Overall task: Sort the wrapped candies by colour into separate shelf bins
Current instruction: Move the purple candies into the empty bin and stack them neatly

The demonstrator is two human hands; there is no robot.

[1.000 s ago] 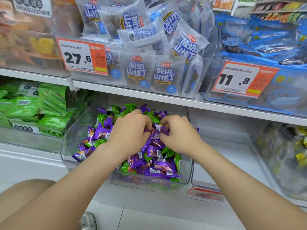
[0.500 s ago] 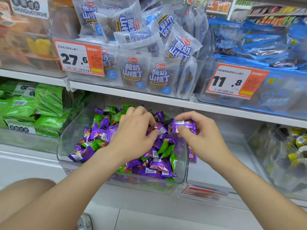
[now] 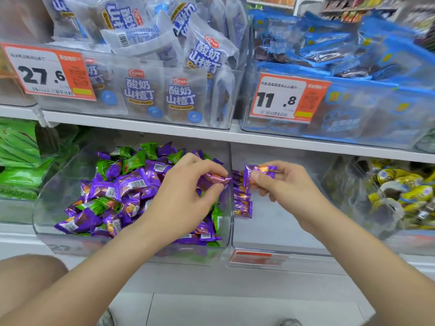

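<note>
A clear bin (image 3: 49, 208) on the lower shelf holds a mixed heap of purple candies (image 3: 131, 182) and green candies (image 3: 131, 161). My left hand (image 3: 186, 191) is over the right side of that heap and pinches a purple candy (image 3: 215, 178) between thumb and forefinger. My right hand (image 3: 284, 184) holds another purple candy (image 3: 260, 170) above the neighbouring clear bin (image 3: 277, 231). A few purple candies (image 3: 242, 203) lie at the left wall of that bin.
Green packets (image 3: 18, 161) fill the bin at the far left, yellow sweets (image 3: 400, 191) the bin at the right. The upper shelf carries white pouches (image 3: 181, 95) and blue packets (image 3: 353, 55) behind price tags. Below lies a white floor ledge (image 3: 235, 283).
Both hands have come up out of the heap, each with a purple candy. My right hand has moved right, from the mixed bin to above the neighbouring bin.
</note>
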